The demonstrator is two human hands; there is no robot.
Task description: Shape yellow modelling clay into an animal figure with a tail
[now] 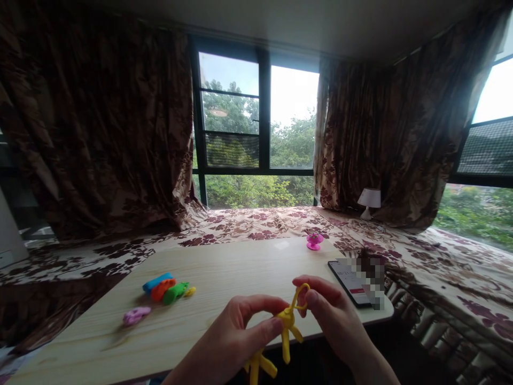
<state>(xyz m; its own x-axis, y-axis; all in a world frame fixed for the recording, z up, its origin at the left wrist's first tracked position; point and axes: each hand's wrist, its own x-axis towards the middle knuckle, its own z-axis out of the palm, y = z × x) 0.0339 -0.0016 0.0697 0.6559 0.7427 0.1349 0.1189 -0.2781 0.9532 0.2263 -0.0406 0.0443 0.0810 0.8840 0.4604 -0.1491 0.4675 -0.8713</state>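
At the five o'clock edge of the pale desk (216, 267), the left hand (240, 326) has its grip pinched on a yellow toy (287, 319); the right hand (336, 315) loosely pinches its thin loop. The toy's long axis slants, loop towards one o'clock, prongs towards seven.

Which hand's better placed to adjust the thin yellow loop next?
Probably the right hand: its fingertips are at the yellow loop. The left hand is occupied pinching the yellow body below it.
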